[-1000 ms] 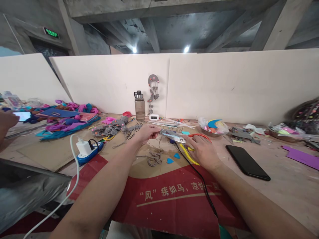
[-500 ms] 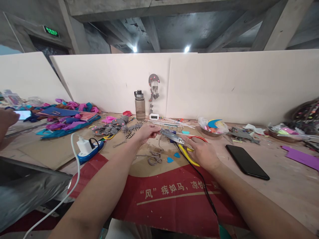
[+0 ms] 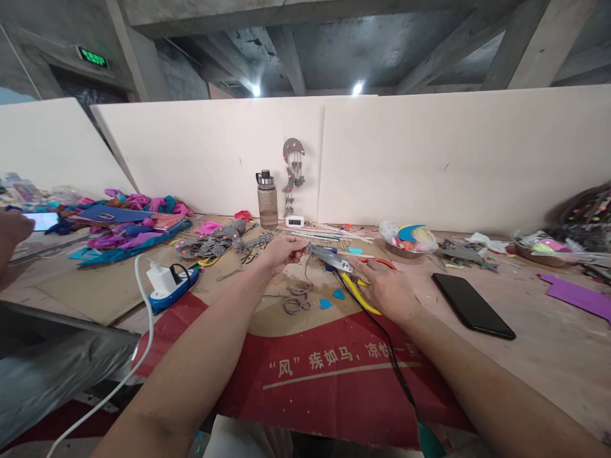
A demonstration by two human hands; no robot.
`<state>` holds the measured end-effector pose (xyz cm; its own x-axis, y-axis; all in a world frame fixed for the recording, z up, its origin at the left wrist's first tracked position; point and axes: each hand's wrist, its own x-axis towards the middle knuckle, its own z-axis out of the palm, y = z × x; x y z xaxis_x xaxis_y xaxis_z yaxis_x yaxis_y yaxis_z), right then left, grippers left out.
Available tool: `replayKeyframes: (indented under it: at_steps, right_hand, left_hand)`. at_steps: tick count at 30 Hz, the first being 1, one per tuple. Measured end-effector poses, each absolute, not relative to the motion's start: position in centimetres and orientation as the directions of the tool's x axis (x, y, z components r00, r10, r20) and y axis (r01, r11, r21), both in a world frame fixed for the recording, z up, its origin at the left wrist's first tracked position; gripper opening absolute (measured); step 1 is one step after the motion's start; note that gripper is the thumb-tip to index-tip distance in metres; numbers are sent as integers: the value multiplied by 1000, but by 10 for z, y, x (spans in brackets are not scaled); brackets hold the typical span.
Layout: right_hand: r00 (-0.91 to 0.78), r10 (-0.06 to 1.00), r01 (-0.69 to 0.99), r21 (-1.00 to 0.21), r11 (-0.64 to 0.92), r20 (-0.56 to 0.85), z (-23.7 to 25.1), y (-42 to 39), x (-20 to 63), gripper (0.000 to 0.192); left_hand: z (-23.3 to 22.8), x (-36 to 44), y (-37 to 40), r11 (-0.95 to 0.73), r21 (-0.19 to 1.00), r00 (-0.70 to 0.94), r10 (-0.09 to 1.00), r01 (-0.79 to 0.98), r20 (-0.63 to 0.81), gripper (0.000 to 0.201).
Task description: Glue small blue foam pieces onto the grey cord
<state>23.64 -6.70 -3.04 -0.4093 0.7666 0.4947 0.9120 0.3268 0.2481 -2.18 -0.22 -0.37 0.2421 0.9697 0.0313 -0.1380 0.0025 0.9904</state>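
Cluttered counter (image 3: 525, 356) before me: my left hand (image 3: 281, 251) pinches a grey piece (image 3: 305, 249), my right hand (image 3: 389, 289) grips scissors (image 3: 337, 264); phone (image 3: 472, 305), bottle (image 3: 267, 200), cord (image 3: 382, 343) nearby.

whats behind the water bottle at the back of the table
Behind the water bottle stands a white board. Just to its right a grey hanging ornament is on that board. The board's part straight behind the bottle is covered.

Shiny metal scissors (image 3: 334, 260) with yellow plastic handles, matt printed cardboard (image 3: 329, 362), glossy black phone (image 3: 472, 305)
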Motion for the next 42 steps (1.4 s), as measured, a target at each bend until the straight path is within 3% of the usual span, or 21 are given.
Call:
replayKeyframes:
  at_steps: [22,34,42]
  right_hand:
    - [-362,816,930,242,278,450,-33,-70,233,47]
    - [-401,794,905,333,265,457,-29,-71,234,48]
    - [-375,824,915,314,254,426,-28,-73,229,47]
  left_hand:
    - [-8,-15,-2,-145,983,148,976,-113,161,25]
    - [-4,-14,-5,7,978,233,972,-208,42,25]
    - [-7,-15,-1,49,964,253,967,-262,20,24]
